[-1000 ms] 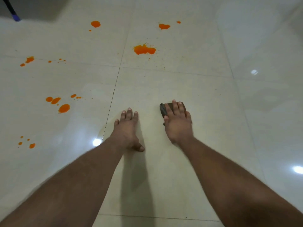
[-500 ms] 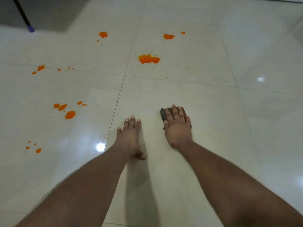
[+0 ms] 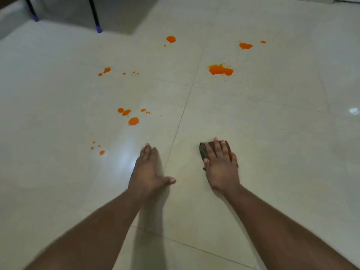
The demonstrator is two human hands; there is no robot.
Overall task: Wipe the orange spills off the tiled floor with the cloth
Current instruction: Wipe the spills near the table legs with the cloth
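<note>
A small dark cloth [image 3: 203, 151] lies flat on the pale tiled floor [image 3: 272, 133], mostly hidden under my right hand [image 3: 221, 166], which presses on it with straight fingers. My left hand [image 3: 149, 170] rests flat on the floor to the left, fingers straight, thumb out. Orange spills lie ahead: a big splash [image 3: 221, 70] beyond the cloth, a blot [image 3: 245, 45] farther back, a round drop [image 3: 171, 39], a cluster [image 3: 133, 121] at the left, small drops [image 3: 101, 152] near my left hand, and specks [image 3: 106, 70] at the far left.
Two dark furniture legs with purple feet [image 3: 99, 30] [image 3: 36, 19] stand at the far left, in front of a shadowed wall. Grout lines [image 3: 181, 117] cross the glossy floor, and lamp reflections [image 3: 353, 110] glare on it.
The view has swung back and to the left, so the spills now sit farther right and the furniture legs show. Both hands stay flat on the floor, the right one on the cloth.
</note>
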